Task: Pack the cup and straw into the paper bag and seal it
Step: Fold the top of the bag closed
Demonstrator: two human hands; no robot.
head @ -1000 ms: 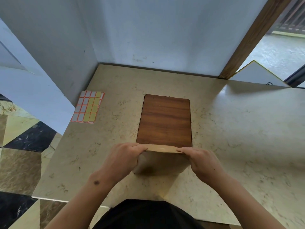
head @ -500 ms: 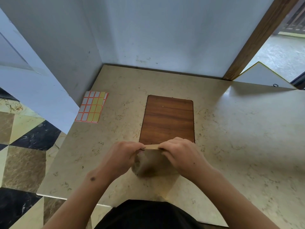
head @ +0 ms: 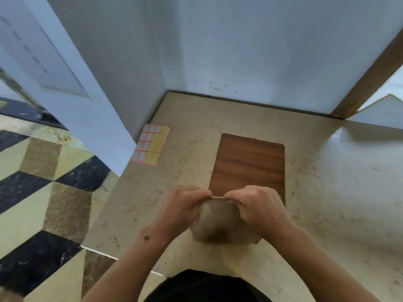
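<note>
From my head view, my left hand (head: pixel 184 207) and right hand (head: pixel 258 207) each pinch the folded top edge of the paper bag (head: pixel 220 223), which stands on the near part of the counter (head: pixel 327 192), just before the wooden board (head: pixel 248 164). I judge the fold needs an even, firm crease before a label from the sticker sheet (head: pixel 152 144), far left, closes it. The bag is brown, bulging; cup and straw are unseen

Two bare forearms without sleeves, watch or rings reach in from the frame's bottom; the left hand (head: pixel 183 207) and right hand (head: pixel 258 205) wear no gloves. A small dark mark (head: pixel 146 238) sits near the left wrist, above what may be a black shirt (head: pixel 205 286).
</note>
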